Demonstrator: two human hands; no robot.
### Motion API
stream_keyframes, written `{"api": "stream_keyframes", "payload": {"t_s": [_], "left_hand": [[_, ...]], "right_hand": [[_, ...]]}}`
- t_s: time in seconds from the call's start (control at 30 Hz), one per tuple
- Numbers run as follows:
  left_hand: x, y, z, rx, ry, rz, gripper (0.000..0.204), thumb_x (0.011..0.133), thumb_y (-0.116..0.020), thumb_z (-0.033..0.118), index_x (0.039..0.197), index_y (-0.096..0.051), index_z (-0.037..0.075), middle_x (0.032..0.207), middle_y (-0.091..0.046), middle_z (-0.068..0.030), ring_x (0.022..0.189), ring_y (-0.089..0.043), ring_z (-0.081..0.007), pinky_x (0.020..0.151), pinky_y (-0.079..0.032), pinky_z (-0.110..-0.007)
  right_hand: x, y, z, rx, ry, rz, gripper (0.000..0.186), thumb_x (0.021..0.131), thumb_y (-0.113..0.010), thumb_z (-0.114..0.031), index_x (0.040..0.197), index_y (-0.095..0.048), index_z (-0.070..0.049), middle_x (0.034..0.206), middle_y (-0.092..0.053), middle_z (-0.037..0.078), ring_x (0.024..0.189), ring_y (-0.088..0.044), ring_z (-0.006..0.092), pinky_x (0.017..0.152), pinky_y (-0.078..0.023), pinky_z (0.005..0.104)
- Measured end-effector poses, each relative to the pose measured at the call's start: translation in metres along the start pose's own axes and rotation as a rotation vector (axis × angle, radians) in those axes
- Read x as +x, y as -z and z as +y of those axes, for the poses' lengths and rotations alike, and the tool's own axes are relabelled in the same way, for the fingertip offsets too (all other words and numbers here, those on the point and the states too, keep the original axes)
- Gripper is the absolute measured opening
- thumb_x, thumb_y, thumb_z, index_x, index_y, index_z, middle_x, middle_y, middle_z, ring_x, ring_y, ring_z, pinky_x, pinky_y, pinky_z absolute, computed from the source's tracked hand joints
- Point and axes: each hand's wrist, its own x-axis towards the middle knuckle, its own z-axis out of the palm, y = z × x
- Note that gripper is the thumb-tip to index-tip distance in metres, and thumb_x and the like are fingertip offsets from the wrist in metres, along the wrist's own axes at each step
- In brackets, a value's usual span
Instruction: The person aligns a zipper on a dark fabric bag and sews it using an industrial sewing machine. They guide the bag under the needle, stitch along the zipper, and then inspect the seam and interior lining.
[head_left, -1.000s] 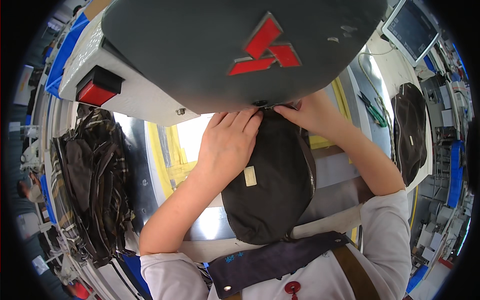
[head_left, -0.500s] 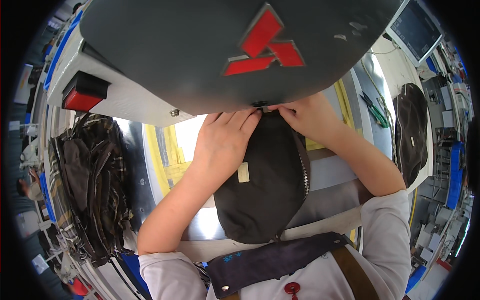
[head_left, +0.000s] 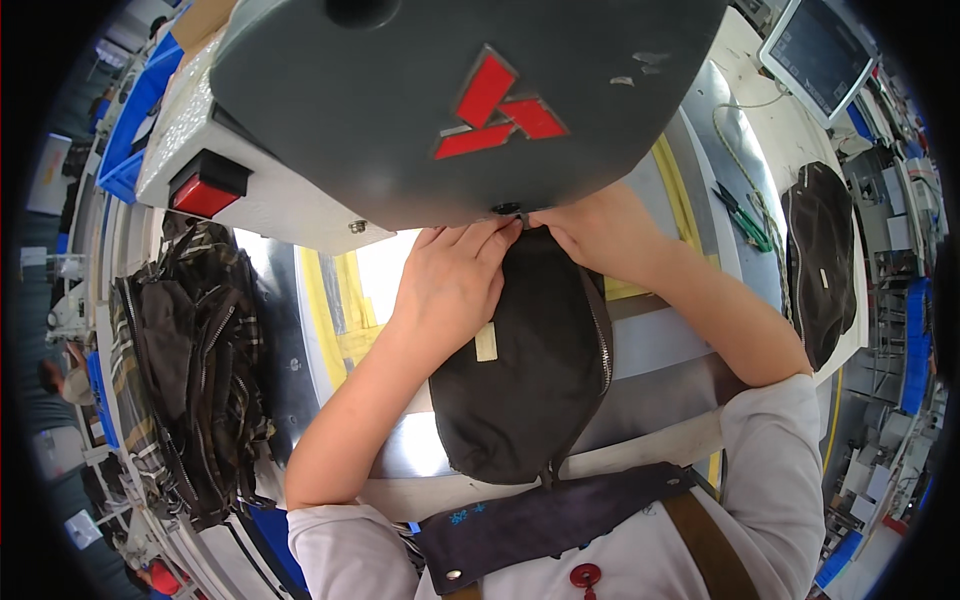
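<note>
A black fabric pouch [head_left: 530,390] with a side zipper and a small pale label lies on the metal work plate [head_left: 655,340] under the grey head of a sewing machine [head_left: 450,90]. My left hand [head_left: 450,285] presses flat on the pouch's upper left part, fingertips at its top edge under the machine head. My right hand [head_left: 605,235] grips the pouch's top edge from the right, beside the left fingertips. The spot under the machine head is hidden.
A heap of dark plaid bags [head_left: 190,370] lies on the left. Another black pouch [head_left: 825,260] and green-handled snips [head_left: 745,215] lie at the right, with a small screen [head_left: 820,45] beyond. A red switch [head_left: 205,190] sits on the machine's white housing.
Both hands stay on the pouch's top edge under the machine head. The view has shifted a little; the pouch and hands show no clear movement.
</note>
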Motion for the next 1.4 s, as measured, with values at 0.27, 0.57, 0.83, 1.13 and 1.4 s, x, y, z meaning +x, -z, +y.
{"api": "stream_keyframes", "payload": {"t_s": [0.27, 0.57, 0.83, 1.13, 1.4], "left_hand": [[0.0, 0.002, 0.0, -0.01, -0.015, 0.026, 0.033, 0.074, -0.062, 0.0, 0.107, -0.063, 0.006, 0.112, -0.062, -0.0036, 0.103, -0.06, -0.0223, 0.087, -0.045, -0.037], [0.001, 0.004, 0.001, -0.012, -0.006, 0.004, 0.031, 0.074, -0.063, 0.001, 0.104, -0.063, 0.005, 0.112, -0.062, -0.0035, 0.101, -0.06, -0.0218, 0.089, -0.044, -0.037], [0.0, 0.002, -0.001, -0.014, -0.002, 0.016, 0.031, 0.074, -0.063, 0.001, 0.105, -0.064, 0.006, 0.115, -0.062, -0.0024, 0.101, -0.06, -0.0219, 0.089, -0.044, -0.037], [-0.002, 0.002, -0.002, 0.034, 0.009, 0.002, 0.036, 0.075, -0.064, 0.003, 0.11, -0.064, 0.01, 0.116, -0.062, 0.0007, 0.102, -0.059, -0.0204, 0.089, -0.044, -0.035], [-0.003, 0.001, 0.0, 0.024, 0.026, 0.007, 0.036, 0.075, -0.064, 0.004, 0.11, -0.064, 0.01, 0.115, -0.061, -0.0017, 0.102, -0.058, -0.0217, 0.089, -0.044, -0.036]], "right_hand": [[-0.007, 0.003, 0.0, -0.054, -0.024, -0.096, 0.016, 0.072, -0.062, -0.005, 0.087, -0.06, -0.009, 0.087, -0.061, 0.002, 0.089, -0.06, 0.0206, 0.067, -0.052, 0.0322], [-0.001, 0.004, -0.004, 0.107, -0.134, -0.086, 0.016, 0.07, -0.061, 0.001, 0.083, -0.061, -0.009, 0.087, -0.06, 0.003, 0.094, -0.058, 0.0251, 0.08, -0.049, 0.037], [0.001, 0.001, 0.01, 0.266, -0.145, -0.149, 0.018, 0.071, -0.061, 0.002, 0.085, -0.063, -0.01, 0.092, -0.062, 0.003, 0.096, -0.057, 0.0247, 0.088, -0.047, 0.0377], [-0.014, 0.012, -0.012, -0.138, 0.019, -0.123, 0.028, 0.075, -0.059, -0.008, 0.101, -0.066, -0.003, 0.106, -0.064, 0.003, 0.102, -0.057, 0.0197, 0.093, -0.046, 0.0352], [-0.018, 0.012, -0.013, -0.163, 0.061, -0.146, 0.031, 0.075, -0.058, -0.008, 0.104, -0.064, 0.001, 0.111, -0.063, 0.008, 0.104, -0.057, 0.0216, 0.091, -0.048, 0.0345]]}}
